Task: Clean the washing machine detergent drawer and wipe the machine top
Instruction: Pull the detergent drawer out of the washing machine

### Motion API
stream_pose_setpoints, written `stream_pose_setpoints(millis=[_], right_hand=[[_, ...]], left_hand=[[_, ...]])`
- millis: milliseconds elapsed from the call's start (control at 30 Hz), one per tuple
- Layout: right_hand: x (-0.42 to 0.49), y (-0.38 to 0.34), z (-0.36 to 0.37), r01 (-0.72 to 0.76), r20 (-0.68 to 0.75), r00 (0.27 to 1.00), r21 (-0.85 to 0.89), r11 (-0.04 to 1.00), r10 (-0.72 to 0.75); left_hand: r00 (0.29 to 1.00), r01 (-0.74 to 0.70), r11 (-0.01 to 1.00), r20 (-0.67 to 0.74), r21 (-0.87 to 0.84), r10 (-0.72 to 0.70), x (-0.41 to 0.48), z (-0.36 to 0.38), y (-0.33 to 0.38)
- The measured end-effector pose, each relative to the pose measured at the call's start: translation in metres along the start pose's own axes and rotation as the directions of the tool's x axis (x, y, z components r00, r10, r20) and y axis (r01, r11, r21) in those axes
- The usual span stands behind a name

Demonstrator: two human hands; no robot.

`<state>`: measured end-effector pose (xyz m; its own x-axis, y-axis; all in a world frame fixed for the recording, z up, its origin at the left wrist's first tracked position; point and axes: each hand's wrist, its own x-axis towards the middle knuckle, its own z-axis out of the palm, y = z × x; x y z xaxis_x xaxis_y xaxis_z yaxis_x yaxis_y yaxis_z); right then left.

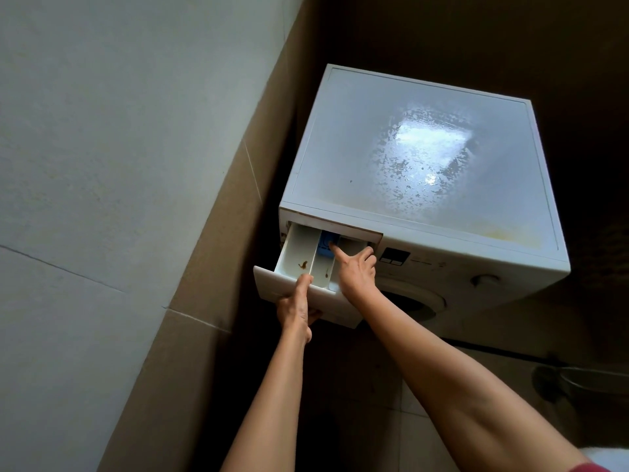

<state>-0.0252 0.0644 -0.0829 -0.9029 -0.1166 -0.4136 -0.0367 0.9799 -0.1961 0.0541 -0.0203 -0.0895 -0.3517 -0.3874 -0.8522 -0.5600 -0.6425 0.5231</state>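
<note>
- The washing machine (pixel 442 253) stands in a corner, its left side near the wall (pixel 102 165).
- The machine top (pixel 357 148) carries a mottled, patchy film around a bright glare, with a yellowish stain near the front right edge.
- The detergent drawer (pixel 294 247) is at the upper left of the front face, pulled most of the way out of its slot.
- Brown residue (pixel 303 265) lies on the floor of the left compartment, and a smaller brown mark lies in the middle one.
- The left hand (pixel 297 311) grips the drawer's front panel (pixel 272 284), thumb over the top edge and fingers curled underneath.
- The right hand (pixel 357 270) reaches into the drawer, index finger straight with its tip on the blue insert (pixel 327 247) at the rear; the other fingers are folded and hold nothing.
- To the right of the drawer slot are a dark display (pixel 394 257) and a round knob (pixel 485 279).
- The door (pixel 415 303) sits below the right forearm, partly hidden.
</note>
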Motion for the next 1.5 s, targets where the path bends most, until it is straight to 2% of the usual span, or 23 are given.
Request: stream_pose_setpoints(millis=[233,333,567,1133,1333,1500], right_hand=[[0.0,0.002,0.0,0.04,0.027,0.999,-0.031,0.999,-0.039],[-0.001,0.003,0.003,0.058,0.007,0.998,-0.047,0.997,-0.057],[-0.003,-0.003,0.008,0.039,-0.025,0.999,-0.053,0.998,-0.04],[-0.04,0.012,0.031,0.081,-0.077,0.993,-0.079,0.994,-0.087],[-0.069,0.021,0.031,0.079,-0.122,0.989,-0.001,0.997,-0.078],[-0.099,0.043,0.026,0.067,-0.122,0.992,0.223,0.972,-0.041]], left_hand=[[1.0,-0.015,0.995,-0.029,-0.094,0.012,-0.008,0.009,-0.007],[0.999,-0.028,0.999,-0.035,-0.032,0.027,-0.01,0.012,-0.008],[0.998,-0.026,0.997,0.056,0.073,0.022,-0.005,0.006,0.0],[1.0,0.007,1.0,0.021,0.014,-0.008,-0.026,-0.019,-0.041],[0.999,0.019,1.0,0.029,0.006,-0.019,-0.04,-0.033,-0.056],[0.998,-0.027,0.998,0.05,0.056,0.024,-0.054,-0.043,-0.068]])
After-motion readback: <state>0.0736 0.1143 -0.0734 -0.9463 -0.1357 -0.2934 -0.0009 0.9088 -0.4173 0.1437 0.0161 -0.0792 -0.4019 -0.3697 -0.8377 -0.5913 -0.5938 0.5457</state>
